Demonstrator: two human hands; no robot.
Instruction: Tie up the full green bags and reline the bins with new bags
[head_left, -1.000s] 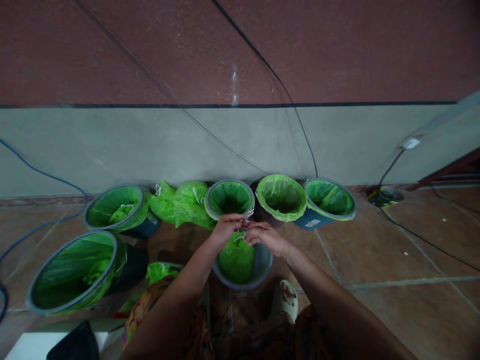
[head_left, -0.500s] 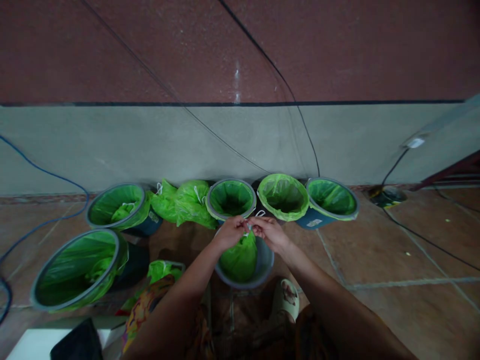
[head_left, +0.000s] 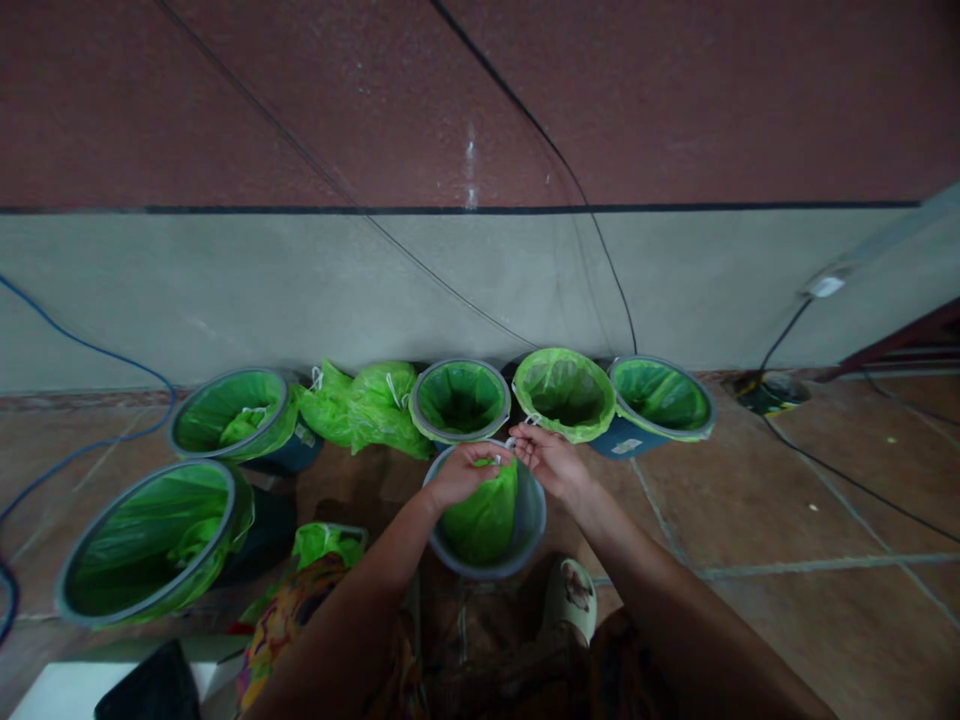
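A green plastic trash bag [head_left: 484,515], gathered at its top, stands inside a grey-rimmed bucket [head_left: 540,520] between my feet. My left hand [head_left: 463,474] is closed at the bag's gathered neck, with a bit of white drawstring [head_left: 497,460] at its fingertips. Close beside it, my right hand [head_left: 551,460] pinches the white string just right of the neck. The fingertips of both hands nearly meet above the bag, and the exact grip is small and partly hidden.
Along the wall stand green-lined bins, among them a middle bin [head_left: 461,400], a right bin [head_left: 664,395] and a left bin [head_left: 232,415]. Tied green bags [head_left: 382,405] lie between them. A larger lined bin [head_left: 150,540] is nearer on the left. Cables [head_left: 862,480] cross the floor.
My right hand has shifted slightly up and right, drawing the string away from the neck. My left hand has stayed at the bag's neck, its fingers now more stretched.
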